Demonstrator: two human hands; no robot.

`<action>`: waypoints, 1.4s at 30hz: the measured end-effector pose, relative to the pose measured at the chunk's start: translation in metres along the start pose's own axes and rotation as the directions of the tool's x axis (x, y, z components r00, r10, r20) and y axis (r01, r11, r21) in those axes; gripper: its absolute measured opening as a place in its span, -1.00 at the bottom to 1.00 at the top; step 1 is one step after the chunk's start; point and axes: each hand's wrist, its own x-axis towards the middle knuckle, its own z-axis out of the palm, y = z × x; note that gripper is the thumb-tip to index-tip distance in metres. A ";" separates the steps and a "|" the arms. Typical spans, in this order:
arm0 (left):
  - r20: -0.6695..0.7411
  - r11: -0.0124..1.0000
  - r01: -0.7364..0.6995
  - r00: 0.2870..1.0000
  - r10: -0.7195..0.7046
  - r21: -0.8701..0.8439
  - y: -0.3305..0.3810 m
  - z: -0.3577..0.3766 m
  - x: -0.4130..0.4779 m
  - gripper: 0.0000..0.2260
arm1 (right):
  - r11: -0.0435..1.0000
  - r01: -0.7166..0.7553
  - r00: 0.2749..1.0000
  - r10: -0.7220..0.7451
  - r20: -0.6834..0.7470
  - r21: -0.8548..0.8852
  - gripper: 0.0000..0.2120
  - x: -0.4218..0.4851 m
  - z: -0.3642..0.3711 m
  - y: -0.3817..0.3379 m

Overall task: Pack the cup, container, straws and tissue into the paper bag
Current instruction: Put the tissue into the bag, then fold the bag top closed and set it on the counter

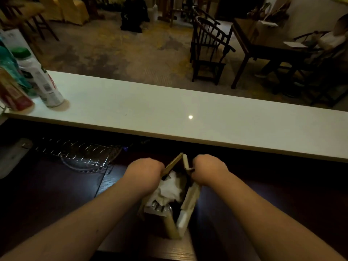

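A brown paper bag (190, 202) stands upright on the dark wooden worktop, its mouth open toward me. White tissue (169, 187) fills the top of the bag, and something shiny shows under it near the front rim. My left hand (145, 170) is closed on the bag's left top edge. My right hand (209, 169) is closed on the right top edge. The cup, the container and the straws are hidden inside or not visible.
A long white counter (169, 113) runs across just beyond the bag. Several bottles (37, 76) stand at its left end. A wire rack (79, 153) over a glass dish lies on the worktop at the left. Chairs, tables and a seated person are farther back.
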 end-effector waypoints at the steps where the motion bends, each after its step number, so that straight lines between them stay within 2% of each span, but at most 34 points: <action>1: -0.035 0.998 -0.017 0.999 0.019 0.055 0.001 -0.005 0.007 -0.87 | 0.998 -0.062 0.998 0.061 0.023 0.020 -0.79 -0.004 0.000 0.009; 3: -0.090 0.985 -0.056 0.993 0.072 0.165 0.003 -0.013 0.020 -0.87 | 0.992 -0.123 0.980 0.121 0.157 0.006 -0.70 -0.016 -0.001 0.025; 5: -0.134 0.968 -0.073 0.985 0.107 0.239 0.002 -0.019 0.030 -0.87 | 0.988 -0.139 0.938 0.109 0.328 0.068 -0.79 -0.029 0.004 0.035; 7: -0.133 0.976 -0.053 0.988 0.083 0.212 -0.002 -0.022 0.035 -0.88 | 0.972 -0.150 0.915 0.067 0.397 0.182 -0.89 -0.041 0.010 0.038; 9: -0.031 0.996 -0.021 0.999 0.023 0.083 -0.010 -0.023 0.031 -0.70 | 0.958 -0.151 0.940 0.062 0.336 0.245 -0.90 -0.047 0.012 0.038; 11: 0.130 0.998 -0.003 0.991 0.011 -0.068 -0.023 -0.021 0.018 -0.30 | 0.954 -0.099 0.984 0.051 0.173 0.281 -0.88 -0.048 0.012 0.041; 12: 0.197 0.993 -0.007 0.980 0.031 -0.122 -0.029 -0.020 0.008 -0.07 | 0.950 -0.045 0.997 0.023 0.073 0.308 -0.79 -0.049 0.013 0.044; 14: 0.262 0.987 -0.053 0.961 0.092 -0.150 -0.040 -0.012 -0.013 0.27 | 0.912 0.082 0.994 -0.049 -0.093 0.401 -0.32 -0.052 0.016 0.050; 15: 0.258 0.986 -0.077 0.960 0.113 -0.146 -0.044 -0.007 -0.020 0.32 | 0.885 0.151 0.985 -0.099 -0.138 0.440 -0.07 -0.054 0.018 0.051; 16: 0.225 0.985 -0.092 0.967 0.124 -0.148 -0.046 -0.003 -0.026 0.29 | 0.863 0.211 0.976 -0.159 -0.151 0.459 0.11 -0.056 0.022 0.052; 17: 0.160 0.981 -0.097 0.979 0.125 -0.170 -0.047 0.002 -0.027 0.15 | 0.857 0.252 0.967 -0.215 -0.134 0.450 0.22 -0.056 0.026 0.050; 18: 0.070 0.973 -0.095 0.991 0.113 -0.212 -0.049 0.006 -0.027 -0.06 | 0.863 0.278 0.961 -0.254 -0.113 0.421 0.24 -0.053 0.033 0.049; 19: -0.023 0.963 -0.094 0.996 0.091 -0.251 -0.051 0.009 -0.025 -0.31 | 0.874 0.298 0.955 -0.278 -0.109 0.385 0.17 -0.048 0.039 0.048; 20: -0.101 0.957 -0.093 0.993 0.068 -0.276 -0.052 0.012 -0.024 -0.55 | 0.879 0.313 0.950 -0.283 -0.134 0.360 -0.02 -0.041 0.045 0.048; 22: -0.191 0.944 -0.079 0.981 0.017 -0.322 -0.053 0.018 -0.022 -0.83 | 0.855 0.322 0.935 -0.221 -0.276 0.406 -0.58 -0.027 0.056 0.047; 23: -0.218 0.927 -0.061 0.976 -0.023 -0.370 -0.053 0.023 -0.021 -0.90 | 0.821 0.311 0.931 -0.160 -0.329 0.478 -0.76 -0.021 0.060 0.046; 24: -0.231 0.899 -0.038 0.970 -0.071 -0.436 -0.053 0.027 -0.020 -0.94 | 0.775 0.290 0.933 -0.097 -0.347 0.562 -0.80 -0.017 0.063 0.046; 27: -0.219 0.809 0.015 0.959 -0.178 -0.588 -0.053 0.036 -0.015 -0.95 | 0.647 0.255 0.946 -0.013 -0.325 0.718 -0.71 -0.008 0.069 0.045; 31: -0.228 0.849 -0.061 0.971 -0.072 -0.525 -0.060 0.041 -0.015 -0.86 | 0.579 0.304 0.941 -0.055 -0.335 0.756 -0.78 -0.010 0.072 0.049; 37: -0.354 0.817 -0.197 0.935 -0.009 -0.542 -0.070 0.038 -0.020 -0.69 | 0.499 0.329 0.925 -0.001 -0.379 0.802 -0.59 -0.012 0.075 0.045; 39: -0.323 0.836 -0.160 0.946 -0.021 -0.525 -0.069 0.037 -0.020 -0.66 | 0.473 0.332 0.921 0.023 -0.389 0.816 -0.56 -0.010 0.078 0.042; 42: -0.249 0.927 -0.129 0.968 0.040 -0.352 -0.061 0.028 -0.017 -0.76 | 0.434 0.350 0.911 0.049 -0.410 0.830 -0.51 -0.008 0.082 0.037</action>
